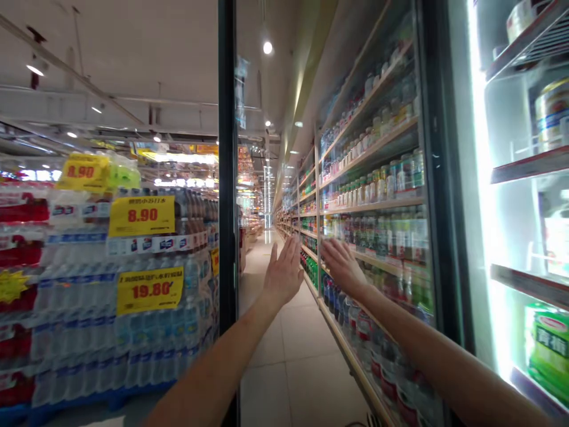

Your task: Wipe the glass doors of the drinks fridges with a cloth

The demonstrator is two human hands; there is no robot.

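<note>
Holds left hand [284, 270] and right hand [344, 265] outstretched near a dark-framed glass door [331, 184], with stacked bottles [80, 290] and yellow price signs [142, 215] at left and lit cooler shelves [533, 166] at right.

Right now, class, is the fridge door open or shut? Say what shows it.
Open: the door stands out at an angle from the lit shelves, which show uncovered beside it.

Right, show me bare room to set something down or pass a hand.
Mostly bare: the tiled floor between the dark post and the long bottle shelves, perhaps only a reflection. A narrow gap separates the left hand from the right hand. Crowded: the stacked bottle packs at left and those shelves.
</note>
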